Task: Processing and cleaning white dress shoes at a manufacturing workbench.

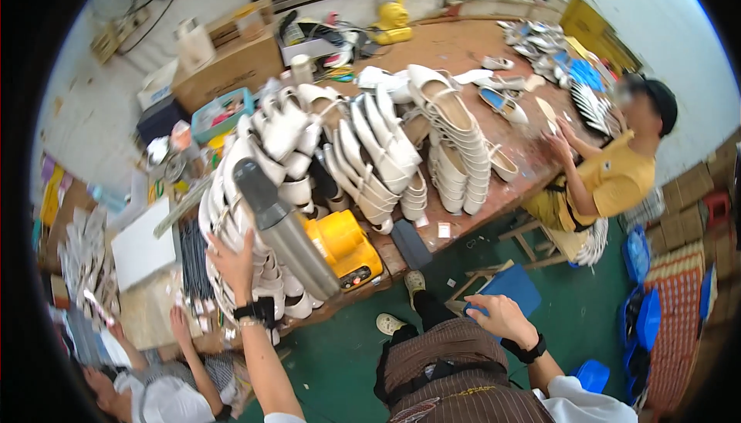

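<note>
In the head view, rests a spread left hand (234, 265) against the stacked white shoes (221, 201) at the worktop's (440, 39) near left, just beside a steel flask (289, 234), and holds a loosely curled right hand (503, 321), too bent to tell any pinch, near a blue seat (515, 290).

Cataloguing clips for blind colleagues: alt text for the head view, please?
A person's left hand is at stacked white shoes on a crowded workbench, beside a yellow machine and silver tube. The right hand looks empty; one co-worker is left, another right.
</note>
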The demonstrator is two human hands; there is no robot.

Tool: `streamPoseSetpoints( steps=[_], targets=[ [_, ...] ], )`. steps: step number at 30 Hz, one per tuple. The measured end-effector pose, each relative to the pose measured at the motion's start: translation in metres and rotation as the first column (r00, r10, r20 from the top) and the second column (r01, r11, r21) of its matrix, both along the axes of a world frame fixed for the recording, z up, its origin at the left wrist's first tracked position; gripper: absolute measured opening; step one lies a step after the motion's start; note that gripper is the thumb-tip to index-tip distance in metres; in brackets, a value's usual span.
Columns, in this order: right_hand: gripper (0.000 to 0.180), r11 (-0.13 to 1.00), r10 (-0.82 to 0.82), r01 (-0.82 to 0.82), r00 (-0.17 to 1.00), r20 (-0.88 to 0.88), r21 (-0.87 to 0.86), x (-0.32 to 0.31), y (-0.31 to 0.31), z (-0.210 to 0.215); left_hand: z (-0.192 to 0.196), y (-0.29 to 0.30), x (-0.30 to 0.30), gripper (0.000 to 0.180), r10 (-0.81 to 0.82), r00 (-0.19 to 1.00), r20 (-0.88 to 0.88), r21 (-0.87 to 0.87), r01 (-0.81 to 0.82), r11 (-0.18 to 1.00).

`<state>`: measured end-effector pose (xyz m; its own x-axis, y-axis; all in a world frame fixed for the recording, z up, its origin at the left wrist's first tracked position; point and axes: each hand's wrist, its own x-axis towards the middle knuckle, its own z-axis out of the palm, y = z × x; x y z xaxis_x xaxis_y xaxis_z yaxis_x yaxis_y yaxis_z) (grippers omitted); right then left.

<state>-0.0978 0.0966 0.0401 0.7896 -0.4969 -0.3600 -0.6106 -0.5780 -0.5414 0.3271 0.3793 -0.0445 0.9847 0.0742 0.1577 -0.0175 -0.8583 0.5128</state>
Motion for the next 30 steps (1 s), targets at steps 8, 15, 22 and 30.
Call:
streamPoseSetpoints(
  steps=[8,15,22,30],
  targets=[
    [0.045,0.984,-0.171,0.166,0.98,0.102,0.058,0.001,-0.055,-0.001,-0.013,0.041,-0.033,0.074,-0.115,0.985,0.126,-0.214,0.14,0.967],
    [0.051,0.954,-0.297,0.276,0.83,0.473,0.114,0.101,-0.205,0.018,-0.078,0.099,-0.161,0.068,0.211,0.931,-0.298,-0.429,-0.328,0.842],
    [0.081,0.947,-0.291,0.314,0.93,0.226,-0.072,0.236,-0.349,-0.017,-0.051,-0.059,-0.319,0.056,-0.235,0.412,-0.881,-0.418,-0.44,0.795],
    [0.079,0.952,-0.134,0.099,0.986,0.102,0.291,0.266,-0.398,-0.097,-0.033,-0.331,-0.22,0.066,-0.758,0.418,-0.501,-0.864,-0.2,0.462]
  ],
)
